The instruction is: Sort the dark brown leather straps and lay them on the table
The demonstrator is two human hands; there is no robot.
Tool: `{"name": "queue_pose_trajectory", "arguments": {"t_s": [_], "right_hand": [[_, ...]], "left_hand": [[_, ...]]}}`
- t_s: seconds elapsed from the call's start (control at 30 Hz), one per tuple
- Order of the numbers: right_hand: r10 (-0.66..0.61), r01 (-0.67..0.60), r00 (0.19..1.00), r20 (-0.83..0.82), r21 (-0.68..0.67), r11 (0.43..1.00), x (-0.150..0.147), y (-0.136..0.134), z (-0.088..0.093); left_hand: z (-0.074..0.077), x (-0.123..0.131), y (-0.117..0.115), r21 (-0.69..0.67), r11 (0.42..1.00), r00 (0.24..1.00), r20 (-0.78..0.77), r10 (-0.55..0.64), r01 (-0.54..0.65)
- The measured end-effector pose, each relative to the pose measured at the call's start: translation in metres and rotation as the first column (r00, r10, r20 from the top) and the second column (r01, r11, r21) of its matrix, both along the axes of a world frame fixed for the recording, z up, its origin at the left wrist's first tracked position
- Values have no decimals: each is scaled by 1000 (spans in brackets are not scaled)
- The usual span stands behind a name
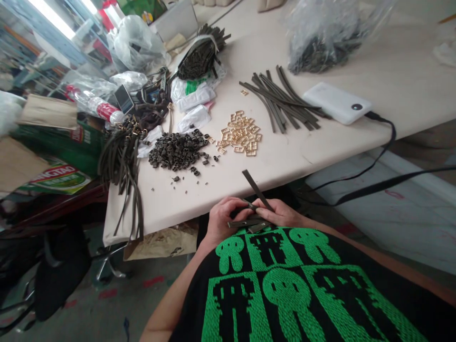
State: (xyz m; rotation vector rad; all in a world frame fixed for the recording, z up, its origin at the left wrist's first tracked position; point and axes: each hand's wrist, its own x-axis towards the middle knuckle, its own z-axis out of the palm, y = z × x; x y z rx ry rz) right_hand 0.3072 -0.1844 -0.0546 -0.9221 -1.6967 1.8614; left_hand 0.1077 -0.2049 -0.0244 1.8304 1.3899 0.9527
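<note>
Close to my body at the table's front edge, my left hand point(223, 218) and my right hand point(284, 213) meet over a dark olive strap point(253, 184). One end of this strap sticks up past my right fingers. The fingers of both hands are closed on the strap where it bends between them. More strap pieces point(244, 222) lie just under my hands, against my shirt. Beyond my hands is a pile of gold rectangular buckles point(240, 134). Left of it sits a heap of small dark loops point(176, 149). Whether a buckle or loop is between my fingers is hidden.
Loose straps point(281, 102) lie behind the buckles, beside a white power bank point(338, 103) with a black cable. A strap bundle point(201, 57) and a plastic bag point(320, 47) stand farther back. Finished-looking straps point(123, 161) hang over the left edge near a bottle point(103, 110).
</note>
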Motion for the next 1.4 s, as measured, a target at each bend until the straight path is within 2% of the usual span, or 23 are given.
{"name": "queue_pose_trajectory", "arguments": {"t_s": [0.17,0.37,0.43,0.53,0.63,0.7,0.8,0.87,0.93,1.03,1.17,1.3,1.4], "right_hand": [[32,-54,995,97,226,973,-1,2,-2],[59,-148,973,223,405,902,0,2,-6],[57,-179,955,291,413,893,0,1,-9],[52,-215,927,372,412,885,0,1,-12],[57,-201,940,336,413,888,0,0,-11],[74,-165,967,244,374,913,0,0,-8],[87,-100,993,75,198,975,3,-1,-2],[63,-63,998,-6,23,998,5,-1,2],[48,-55,997,-53,-139,989,5,-1,4],[103,-122,991,-84,-258,959,2,1,3],[174,-190,981,-84,-271,944,-6,2,-2],[181,-204,977,-115,-245,948,-7,1,-5],[196,-220,973,-121,-239,946,-4,1,-6]], "left_hand": [[-7,3,-1,-210,977,997,58,43,-30],[-15,-2,2,-398,916,991,134,12,42],[-16,-2,3,-356,933,997,75,-28,53],[-17,2,4,-168,982,985,-138,-106,82],[-17,9,4,-57,995,949,-301,-96,82],[-17,9,5,-35,999,946,-323,-37,27],[-14,-6,2,-53,986,942,-310,132,-156],[-8,-22,-1,-130,959,928,-313,202,-252],[-2,-35,-4,-239,930,939,-270,212,-278],[8,-37,-5,-346,909,971,-38,234,-233],[14,-12,6,-425,904,954,254,161,-39],[14,9,20,-510,853,932,353,84,116],[13,13,26,-510,856,917,376,130,88]]}}
